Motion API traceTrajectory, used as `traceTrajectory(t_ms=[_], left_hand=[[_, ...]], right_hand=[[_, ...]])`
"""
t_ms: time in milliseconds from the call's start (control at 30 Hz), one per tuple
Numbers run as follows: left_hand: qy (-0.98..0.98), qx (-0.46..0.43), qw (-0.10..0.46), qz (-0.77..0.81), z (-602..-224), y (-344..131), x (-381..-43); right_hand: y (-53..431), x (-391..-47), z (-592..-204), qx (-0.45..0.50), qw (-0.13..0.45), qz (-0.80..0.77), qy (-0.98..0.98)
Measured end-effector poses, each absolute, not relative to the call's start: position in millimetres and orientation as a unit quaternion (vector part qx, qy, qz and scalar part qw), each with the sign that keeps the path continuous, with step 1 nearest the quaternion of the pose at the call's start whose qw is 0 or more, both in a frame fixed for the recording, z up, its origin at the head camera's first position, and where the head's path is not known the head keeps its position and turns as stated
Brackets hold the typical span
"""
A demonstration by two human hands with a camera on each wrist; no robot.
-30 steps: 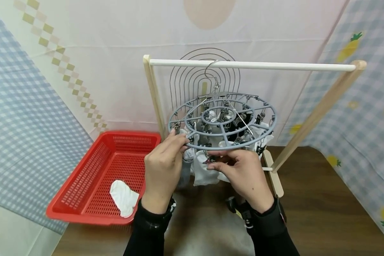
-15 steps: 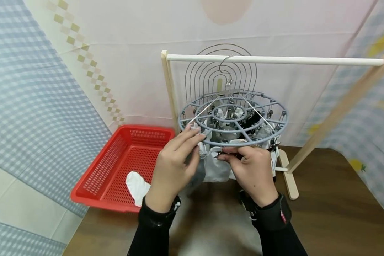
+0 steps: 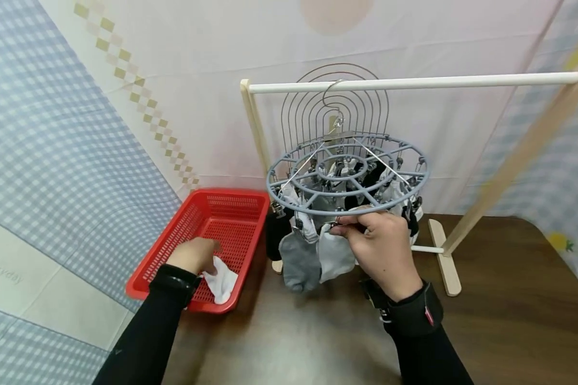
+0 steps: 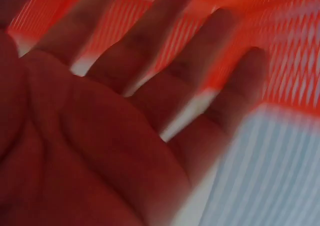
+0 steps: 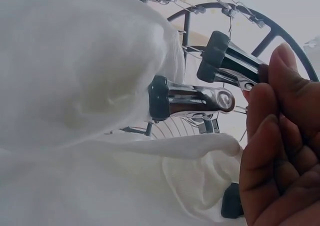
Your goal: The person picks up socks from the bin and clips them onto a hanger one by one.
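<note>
My left hand [image 3: 195, 255] reaches into the red basket [image 3: 144, 272], at the white sock [image 3: 221, 280] lying there. In the left wrist view its fingers [image 4: 185, 66] are spread and relaxed, with the palm bare. Under the front rim of the round grey hanger [image 3: 339, 211], my right hand [image 3: 378, 243] pinches a metal clip [image 5: 225, 61] between thumb and finger at its handle end. Beside that clip, another clip [image 5: 187, 100] bites the edge of a white sock [image 5: 85, 71]. A grey sock [image 3: 299, 263] and a pale sock [image 3: 334, 254] hang from the front.
The hanger hooks onto the white bar [image 3: 414, 83] of a wooden stand whose right foot [image 3: 445, 262] rests on the brown table [image 3: 289, 331]. A dark sock [image 3: 276, 235] hangs at the hanger's left, near the basket. Patterned cloth [image 3: 212, 43] covers the walls.
My left hand has left the hanger's front rim and moved down left into the basket, to the white sock. My right hand stays at the clip under the rim. The head view has shifted.
</note>
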State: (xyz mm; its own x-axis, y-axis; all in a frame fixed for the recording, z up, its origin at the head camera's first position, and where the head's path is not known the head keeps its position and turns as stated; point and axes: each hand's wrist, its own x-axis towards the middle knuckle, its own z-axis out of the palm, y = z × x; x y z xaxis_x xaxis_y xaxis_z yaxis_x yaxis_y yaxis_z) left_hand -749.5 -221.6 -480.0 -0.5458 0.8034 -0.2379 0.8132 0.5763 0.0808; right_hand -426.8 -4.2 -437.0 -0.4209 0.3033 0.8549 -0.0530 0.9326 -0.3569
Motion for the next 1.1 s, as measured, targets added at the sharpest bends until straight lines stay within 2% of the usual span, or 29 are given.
traceTrajectory(t_ms=[100, 200, 300, 433, 600, 767, 900, 1000, 1100], left_hand=[[0.867, 0.472, 0.161, -0.027, -494.0, -217.8, -757.0], [0.861, 0.483, 0.154, -0.028, -497.0, -220.1, -761.6], [0.854, 0.505, 0.122, -0.014, -492.7, -221.4, -761.6], [0.837, 0.542, 0.051, 0.049, -478.3, -227.8, -750.9], [0.775, 0.61, -0.051, 0.159, -433.2, -232.7, -697.3], [0.652, 0.705, -0.109, 0.257, -387.6, -240.4, -620.7], [0.539, 0.768, -0.107, 0.33, -372.5, -230.7, -576.9], [0.522, 0.768, -0.092, 0.359, -376.9, -213.2, -562.0], [0.555, 0.743, -0.107, 0.359, -390.2, -191.4, -555.1]], right_hand=[[-5.0, -423.9, -437.5, -0.077, 0.527, 0.176, -0.828], [-5.0, -424.6, -437.4, -0.078, 0.524, 0.184, -0.828], [-3.7, -423.0, -436.2, -0.081, 0.525, 0.195, -0.825], [-5.3, -422.9, -436.2, -0.084, 0.52, 0.203, -0.825], [-5.4, -421.4, -435.2, -0.096, 0.522, 0.193, -0.825], [-6.1, -421.4, -434.9, -0.103, 0.523, 0.19, -0.825], [-6.1, -421.5, -435.8, -0.104, 0.524, 0.191, -0.824], [-6.5, -421.8, -436.6, -0.1, 0.52, 0.191, -0.826], [-4.8, -420.4, -437.5, -0.094, 0.517, 0.192, -0.829]])
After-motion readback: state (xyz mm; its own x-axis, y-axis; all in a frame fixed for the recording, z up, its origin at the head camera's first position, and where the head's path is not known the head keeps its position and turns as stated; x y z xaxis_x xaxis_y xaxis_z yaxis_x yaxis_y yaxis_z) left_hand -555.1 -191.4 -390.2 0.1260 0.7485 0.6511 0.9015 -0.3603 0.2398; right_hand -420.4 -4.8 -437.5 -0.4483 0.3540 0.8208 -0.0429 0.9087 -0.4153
